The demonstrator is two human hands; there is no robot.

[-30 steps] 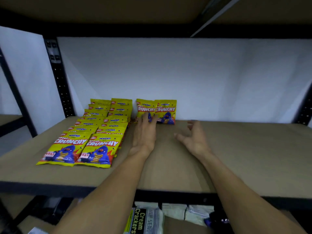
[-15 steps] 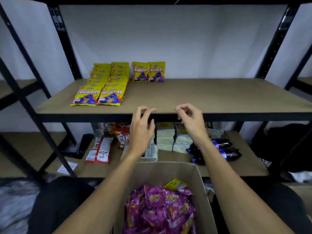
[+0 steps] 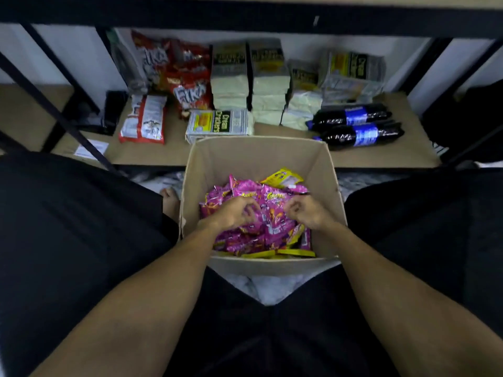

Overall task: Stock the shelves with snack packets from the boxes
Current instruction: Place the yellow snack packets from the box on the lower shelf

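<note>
An open cardboard box (image 3: 324,170) stands on the floor between my knees. It holds several pink snack packets (image 3: 275,221), with a few yellow packets (image 3: 283,177) at the back and along the front edge. Both my hands are inside the box, right on top of the pink packets. My left hand (image 3: 234,213) has its fingers curled down onto the pile. My right hand (image 3: 306,212) is curled the same way, thumb close to the forefinger. Whether either hand grips a packet is hidden by the fingers and blur.
Behind the box, a low shelf (image 3: 152,155) carries red snack bags (image 3: 190,85), a white and red bag (image 3: 144,119), stacked cream cracker packs (image 3: 231,77) and two dark bottles (image 3: 356,126) lying down. A black shelf beam (image 3: 245,17) runs overhead. Black frame posts flank both sides.
My view dropped from the upper shelf with the yellow packets to the box. Both hands left the shelf edge and went down into the box onto the pink packets.
</note>
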